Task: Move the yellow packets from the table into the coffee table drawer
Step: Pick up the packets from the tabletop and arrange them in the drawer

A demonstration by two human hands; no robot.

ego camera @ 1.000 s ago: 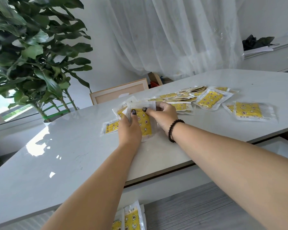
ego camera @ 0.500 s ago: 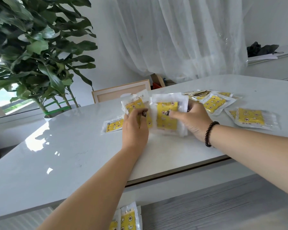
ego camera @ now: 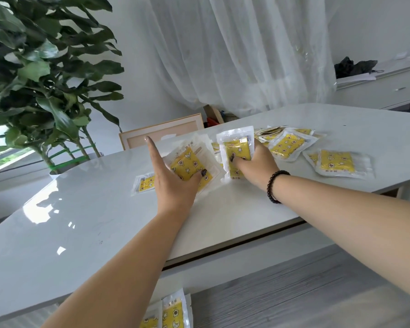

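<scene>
My left hand grips a small stack of yellow packets tilted above the white table, with the index finger stretched out. My right hand, with a dark bead bracelet, holds another yellow packet upright just to the right. One packet lies flat left of my left hand. Several more packets are spread on the table at the right, the nearest one lying apart. Below the table's front edge, more packets show at the bottom of the view; the drawer itself is hidden.
A large leafy plant stands at the left behind the table. A wooden frame leans behind the table's far edge. White curtains hang at the back, and a white cabinet stands at the far right.
My hands have drawn apart: the left tilted its stack and stretched out its index finger, while the right shifted right with its packet held upright.
</scene>
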